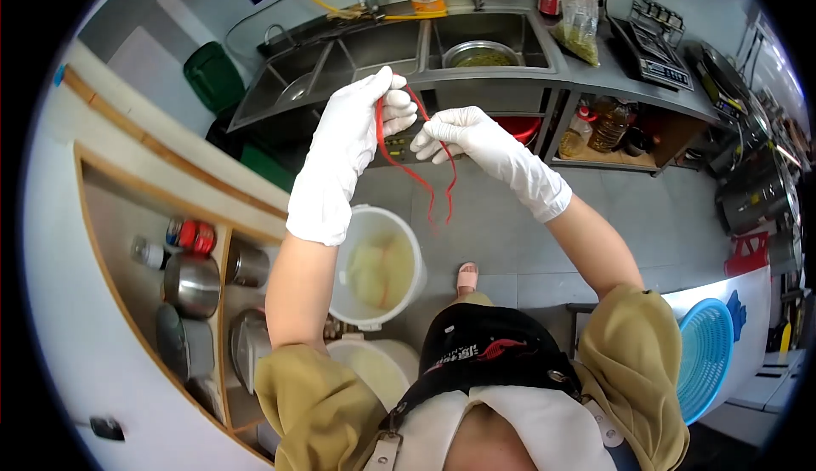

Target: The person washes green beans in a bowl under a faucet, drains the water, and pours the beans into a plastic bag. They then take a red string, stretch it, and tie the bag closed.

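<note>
A thin red string (398,165) hangs in a loop between my two white-gloved hands, its loose ends dangling over the floor. My left hand (361,127) is raised with thumb and fingers closed on the string's upper part. To its right, my right hand (463,135) pinches one strand of the same string between thumb and fingers. Below my left forearm stands a white bucket (418,254) with pale, yellowish contents (378,271); a red line shows among them. What they are I cannot make out.
A steel sink counter (557,59) runs ahead, with a metal basin (482,48) in one sink. A second white bucket (399,356) stands close to my body. Shelves with pots (191,284) are at left; a blue basket (705,356) lies on a table at right.
</note>
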A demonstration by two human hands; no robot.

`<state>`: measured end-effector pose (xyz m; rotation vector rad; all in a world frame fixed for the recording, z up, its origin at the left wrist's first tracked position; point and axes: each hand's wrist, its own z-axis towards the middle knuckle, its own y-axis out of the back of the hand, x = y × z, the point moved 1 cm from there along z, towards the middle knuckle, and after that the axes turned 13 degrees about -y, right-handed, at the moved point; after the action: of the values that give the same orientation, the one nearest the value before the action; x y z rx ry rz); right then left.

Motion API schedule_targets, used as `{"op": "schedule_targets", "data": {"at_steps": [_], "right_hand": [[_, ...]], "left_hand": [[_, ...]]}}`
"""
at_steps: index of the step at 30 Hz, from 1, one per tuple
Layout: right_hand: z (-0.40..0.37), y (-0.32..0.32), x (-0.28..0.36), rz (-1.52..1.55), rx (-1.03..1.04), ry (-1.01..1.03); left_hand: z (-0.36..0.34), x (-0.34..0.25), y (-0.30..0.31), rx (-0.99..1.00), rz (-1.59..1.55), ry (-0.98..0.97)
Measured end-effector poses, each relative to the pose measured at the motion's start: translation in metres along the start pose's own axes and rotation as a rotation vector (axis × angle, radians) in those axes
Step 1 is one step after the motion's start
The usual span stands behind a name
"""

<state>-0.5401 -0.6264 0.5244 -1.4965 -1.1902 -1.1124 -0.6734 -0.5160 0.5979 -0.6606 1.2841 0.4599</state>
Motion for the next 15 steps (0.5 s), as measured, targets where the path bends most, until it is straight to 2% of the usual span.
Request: {"op": "schedule_targets", "data": {"at_steps": [6,8,12,15], "right_hand": [[0.063,0.063,0.013,0.092,-0.079,0.104],[0.083,0.084,0.023,0.068,-0.205,0.138],[0.109,0.123,0.037,0.072,-0.332,0.227],[0.136,0.152,0.03,0.459,-0.222,0.262]], "left_hand": [[0.114,0.015,-0.013,0.102,-0.131,0.066],[0.154,0.02,-0.016,0.142,-0.234,0.155],[0.221,0.034,-0.031,0.263,-0.332,0.2],[0.261,0.049,-0.055,0.269,-0.463,0.307]]}}
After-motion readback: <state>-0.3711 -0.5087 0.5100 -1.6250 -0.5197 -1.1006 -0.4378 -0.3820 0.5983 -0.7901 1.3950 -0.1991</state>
